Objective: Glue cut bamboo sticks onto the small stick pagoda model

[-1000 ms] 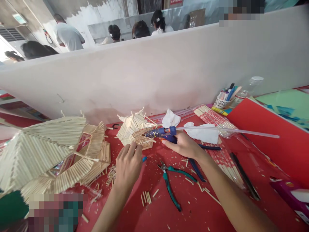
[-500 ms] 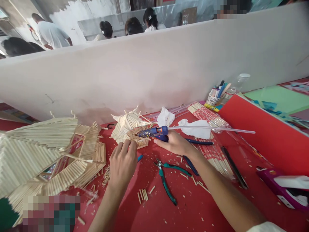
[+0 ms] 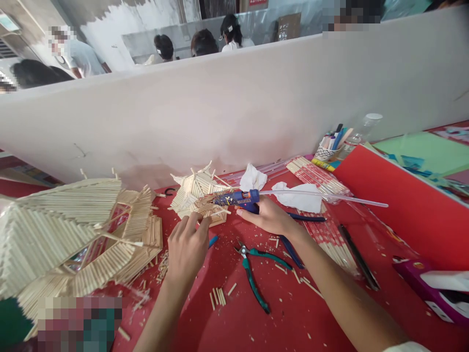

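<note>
My right hand [image 3: 273, 217] grips a blue hot glue gun [image 3: 240, 197], its nozzle pointing left over a small model built of wooden sticks [image 3: 194, 188]. A long clear glue stick [image 3: 322, 195] runs out of the gun's back end to the right. At the model's near edge, my left hand [image 3: 188, 242] has its fingers curled and pinched; a pale wooden stick [image 3: 219, 213] seems to reach out from the fingertips, which are partly hidden. Green-handled cutting pliers [image 3: 252, 274] lie open on the red table between my forearms.
A larger stick-built model [image 3: 54, 220] fills the left side. Short cut sticks [image 3: 219, 296] and chips lie scattered. Packs of sticks [image 3: 318, 176], white tissues [image 3: 298, 196], a black pen-like tool [image 3: 359, 259] and a red board [image 3: 403, 200] are at right. A pale partition [image 3: 220, 107] stands behind.
The view has shifted slightly. The glue gun stays over the small model, and a pale stick shows more clearly by my left fingertips. A person at the far left has turned their head.
</note>
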Motion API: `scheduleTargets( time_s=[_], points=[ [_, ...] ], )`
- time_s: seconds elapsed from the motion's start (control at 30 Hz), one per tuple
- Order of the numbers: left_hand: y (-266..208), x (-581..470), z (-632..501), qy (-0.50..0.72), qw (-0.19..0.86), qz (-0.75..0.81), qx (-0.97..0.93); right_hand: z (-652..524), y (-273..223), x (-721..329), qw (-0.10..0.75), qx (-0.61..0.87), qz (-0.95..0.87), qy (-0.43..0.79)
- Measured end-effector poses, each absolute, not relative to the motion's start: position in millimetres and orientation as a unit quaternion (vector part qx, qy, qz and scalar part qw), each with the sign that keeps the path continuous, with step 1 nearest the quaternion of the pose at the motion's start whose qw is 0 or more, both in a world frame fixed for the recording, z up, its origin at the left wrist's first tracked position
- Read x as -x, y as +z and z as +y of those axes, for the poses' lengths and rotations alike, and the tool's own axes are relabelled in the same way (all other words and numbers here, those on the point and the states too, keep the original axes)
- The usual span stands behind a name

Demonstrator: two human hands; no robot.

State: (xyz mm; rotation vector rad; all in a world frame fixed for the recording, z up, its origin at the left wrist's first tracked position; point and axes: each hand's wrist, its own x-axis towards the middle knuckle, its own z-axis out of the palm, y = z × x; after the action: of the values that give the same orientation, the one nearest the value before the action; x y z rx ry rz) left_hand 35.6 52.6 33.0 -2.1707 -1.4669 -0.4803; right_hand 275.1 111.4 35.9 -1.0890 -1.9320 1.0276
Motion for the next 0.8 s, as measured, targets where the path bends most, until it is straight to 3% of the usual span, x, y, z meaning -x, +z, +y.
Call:
scheduleTargets(
  time_s=[0.33, 0.8],
  points=[
    [33, -37, 52, -0.17, 0.228, -0.545, 0.789, 112, 39, -275, 0.336, 0.416, -0.744, 0.401],
    [62, -32, 47, -0.103, 0.114, -0.634, 0.758, 113, 47, -284, 0.333, 0.413, -0.753, 0.389]
  ],
)
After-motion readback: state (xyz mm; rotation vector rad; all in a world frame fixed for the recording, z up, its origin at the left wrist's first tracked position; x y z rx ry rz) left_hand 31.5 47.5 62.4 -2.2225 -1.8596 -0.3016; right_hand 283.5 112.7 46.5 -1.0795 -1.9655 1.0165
